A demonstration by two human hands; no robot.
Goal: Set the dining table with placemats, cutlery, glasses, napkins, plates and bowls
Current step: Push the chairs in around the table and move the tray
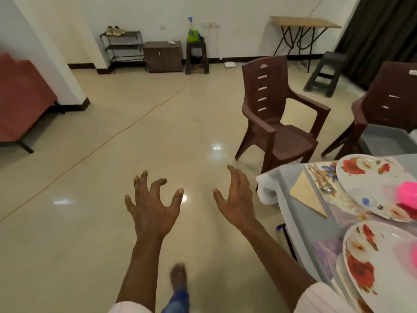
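**Head view.** Two hands in the lower centre of the frame, over the floor (108, 154), both holding nothing: left hand (153, 206) with fingers spread wide and hooked at the tips; right hand (237, 199) with fingers loosely extended, palm turned inward. Dining table (300, 224), grey-clothed, at the lower right edge, just beside the right forearm. On it are two floral plates, upper plate (370, 177) and lower plate (388, 256); one pink bowl (408, 193) on the upper plate (cut by the frame edge); one napkin (308, 195), folded to a triangle, left of the upper plate; cutlery (325, 181) between napkin and plate, pieces too small to count, on a patterned placemat (330, 169). Two brown chairs at right centre: left chair (277, 114), right chair (388, 105). Two stools towards the top: left stool (197, 56), right stool (325, 73)
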